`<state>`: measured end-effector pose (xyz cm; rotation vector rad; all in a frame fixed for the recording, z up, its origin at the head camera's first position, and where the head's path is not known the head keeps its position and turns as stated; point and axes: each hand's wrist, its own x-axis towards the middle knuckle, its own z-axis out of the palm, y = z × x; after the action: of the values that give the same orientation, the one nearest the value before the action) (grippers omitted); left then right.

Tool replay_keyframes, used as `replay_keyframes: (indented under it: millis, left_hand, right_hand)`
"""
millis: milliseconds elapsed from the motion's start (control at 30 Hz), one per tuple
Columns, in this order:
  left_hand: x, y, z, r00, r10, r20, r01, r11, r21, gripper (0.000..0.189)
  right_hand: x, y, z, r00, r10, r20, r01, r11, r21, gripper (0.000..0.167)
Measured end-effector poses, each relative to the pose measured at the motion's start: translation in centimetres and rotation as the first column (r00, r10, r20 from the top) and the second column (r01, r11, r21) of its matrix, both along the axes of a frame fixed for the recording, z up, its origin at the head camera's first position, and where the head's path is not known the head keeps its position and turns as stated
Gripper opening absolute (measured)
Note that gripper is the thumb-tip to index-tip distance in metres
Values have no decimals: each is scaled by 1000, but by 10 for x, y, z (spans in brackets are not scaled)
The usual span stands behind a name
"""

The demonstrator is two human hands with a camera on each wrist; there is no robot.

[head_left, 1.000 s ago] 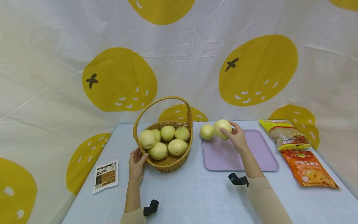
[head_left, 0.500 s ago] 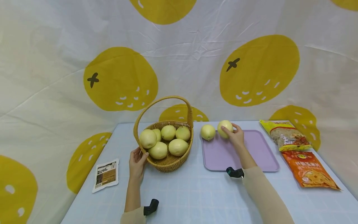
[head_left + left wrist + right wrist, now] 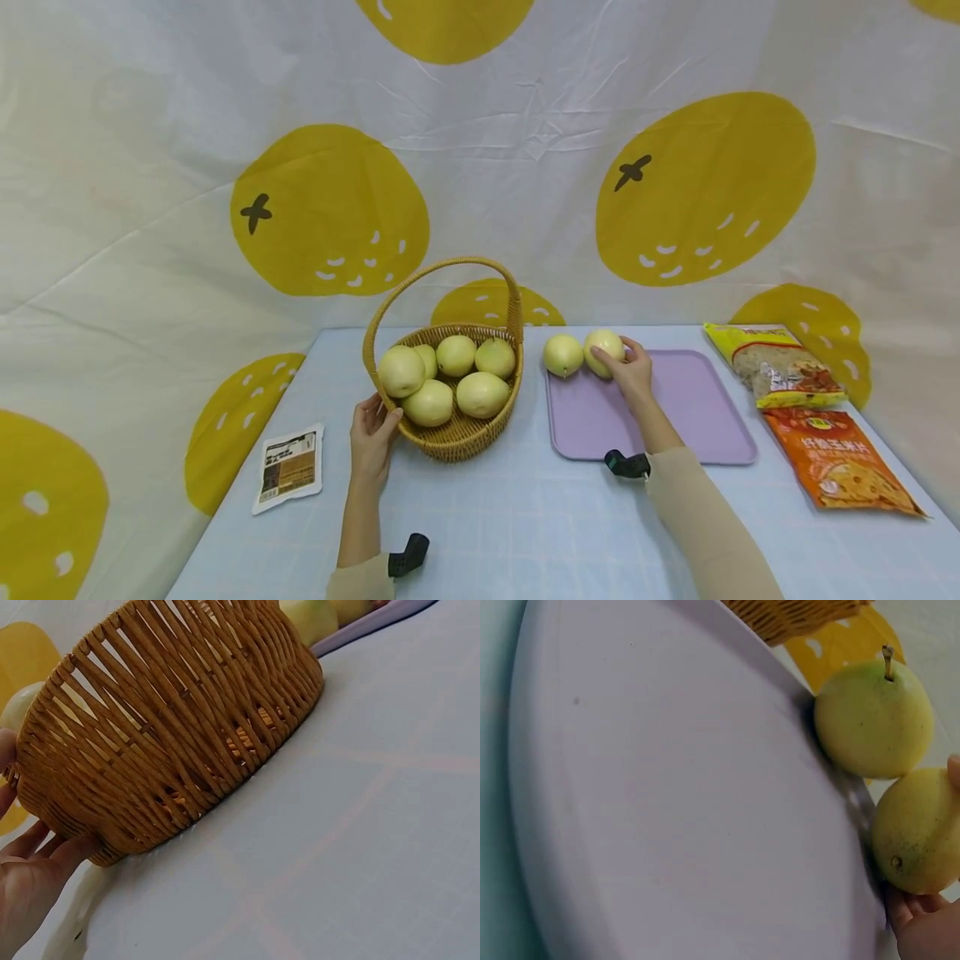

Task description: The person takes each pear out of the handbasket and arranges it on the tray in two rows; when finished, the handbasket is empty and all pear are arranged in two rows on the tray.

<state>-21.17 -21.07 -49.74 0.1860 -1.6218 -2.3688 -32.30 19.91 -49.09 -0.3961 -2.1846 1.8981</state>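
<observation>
My left hand [image 3: 371, 440] grips the left side of a wicker basket [image 3: 453, 452], thumb at the rim. In the left wrist view its fingers press against the woven side [image 3: 180, 727]. Several pale yellow-green pears [image 3: 427, 404] lie inside, under the tall arched handle. Over the back left part of a purple tray [image 3: 682, 417], my right hand [image 3: 633, 371] holds a pear [image 3: 600, 348] between thumb and fingers. Another pear [image 3: 562, 356] sits at the tray's back left corner. In the right wrist view, the held pear [image 3: 919, 836] meets the stemmed one [image 3: 874, 720].
On the left of the table lies a small white-and-brown packet [image 3: 288, 468]. To the right of the tray are a yellow snack bag [image 3: 780, 367] and an orange one [image 3: 843, 462]. A curtain [image 3: 517, 183] printed with yellow fruit hangs behind the table.
The right hand has brought its pear down to the tray, beside the other pear. The left hand stays on the basket, and the head view has shifted slightly.
</observation>
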Motion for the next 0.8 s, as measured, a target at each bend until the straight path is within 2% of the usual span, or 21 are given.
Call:
replay_keyframes:
  millis: [300, 500, 667, 800]
  left_hand:
    - [1, 0, 1, 1000, -6, 8, 6, 1000, 2, 39]
    - [1, 0, 2, 1000, 8, 7, -8, 1000, 12, 38]
    - [1, 1, 1, 1000, 6, 0, -6, 1000, 26, 38]
    - [0, 1, 0, 1000, 2, -5, -2, 1000, 14, 38]
  right_hand:
    - [0, -1, -1, 999, 18, -33, -14, 994, 107, 79]
    - [3, 3, 1, 998, 65, -15, -64, 993, 99, 89]
    - [8, 2, 4, 991, 40, -132, -24, 993, 119, 83]
    - [14, -9, 15, 966, -7, -260, 54, 984, 172, 76]
